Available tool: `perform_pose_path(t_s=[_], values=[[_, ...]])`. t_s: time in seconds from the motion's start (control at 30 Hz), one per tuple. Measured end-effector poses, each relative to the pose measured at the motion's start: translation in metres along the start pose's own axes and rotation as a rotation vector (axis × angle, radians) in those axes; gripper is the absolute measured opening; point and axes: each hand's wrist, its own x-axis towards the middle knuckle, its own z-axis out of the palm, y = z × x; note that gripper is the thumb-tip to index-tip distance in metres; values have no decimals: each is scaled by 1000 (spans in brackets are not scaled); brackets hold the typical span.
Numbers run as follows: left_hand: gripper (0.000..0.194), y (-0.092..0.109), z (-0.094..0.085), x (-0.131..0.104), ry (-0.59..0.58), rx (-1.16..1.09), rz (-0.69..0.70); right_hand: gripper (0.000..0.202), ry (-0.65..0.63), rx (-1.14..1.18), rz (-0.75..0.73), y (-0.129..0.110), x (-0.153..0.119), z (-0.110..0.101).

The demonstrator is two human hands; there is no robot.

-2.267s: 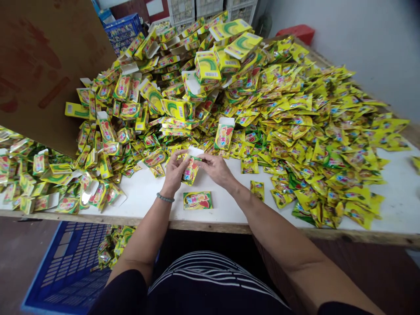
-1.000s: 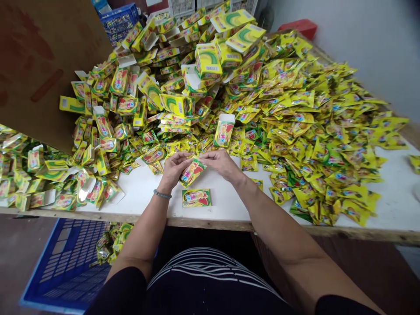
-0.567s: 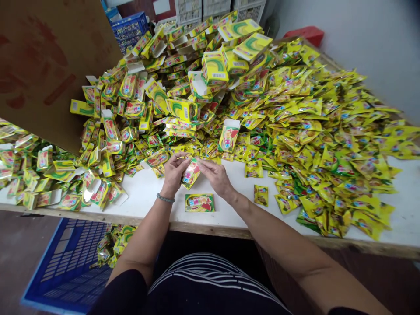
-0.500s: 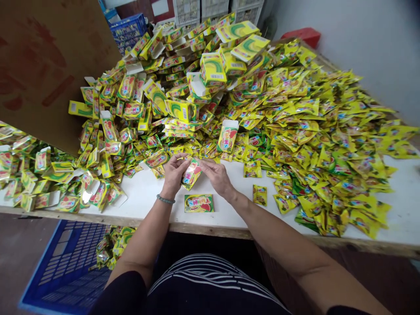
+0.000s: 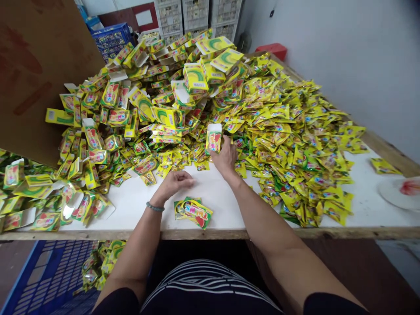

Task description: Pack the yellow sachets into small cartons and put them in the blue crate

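My right hand (image 5: 225, 157) has its thumb and fingers around the sides of a small candy box (image 5: 214, 136), which stands with its white top flap up at the edge of the sachet pile. My left hand (image 5: 177, 184), with a beaded bracelet at the wrist, hovers over the white tabletop; its fingers are loosely bent and apart, with nothing in them. In front of it, near the table edge, a yellow-green candy box (image 5: 198, 213) lies at a slant on top of another that is partly hidden.
Yellow sachets (image 5: 288, 144) are heaped on the right, and open-flapped boxes (image 5: 164, 96) at centre and left. A large cardboard carton (image 5: 42, 74) leans at the left. Below the table stands a blue crate (image 5: 42, 275). At the right lies a white plate (image 5: 389, 192).
The box from my hands now lies slanted on the other box near the table edge. My right hand has reached forward to the standing box. My left hand is empty, and the view has shifted right.
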Motion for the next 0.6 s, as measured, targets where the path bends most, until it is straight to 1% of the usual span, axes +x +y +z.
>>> perform_pose_path(t_s=[0.07,0.1,0.13,0.17,0.2,0.27,0.3,0.33,0.37,0.43,0.47,0.53,0.6], values=[[43,-1,-3,4,210,-25,60,57,-47,142,51,-3,-3,-4],[45,-1,-3,6,297,-43,85,53,-89,248,63,-6,-8,-7],[47,-1,-3,7,357,-66,106,50,-160,358,59,-10,-14,-10],[51,-1,-3,8,385,-99,122,47,-259,456,39,-15,-21,-13],[55,-1,-2,9,390,-141,140,45,-384,526,-4,-19,-28,-15],[62,-1,-1,11,369,-230,180,39,-633,528,-117,-28,-40,-17],[61,-2,0,11,367,-262,195,35,-690,480,-172,-31,-43,-17],[60,-2,0,11,379,-281,201,32,-674,418,-217,-33,-43,-15],[59,-3,-1,11,398,-289,192,30,-599,349,-255,-32,-40,-13],[60,-6,-4,11,421,-267,125,29,-395,181,-310,-27,-29,-6],[60,-7,-5,10,421,-238,85,31,-340,85,-331,-22,-23,-3],[59,-9,-9,10,405,-169,21,33,-336,-78,-343,-13,-14,3],[57,-10,-12,9,393,-129,-10,25,-378,-171,-335,-7,-13,7]])
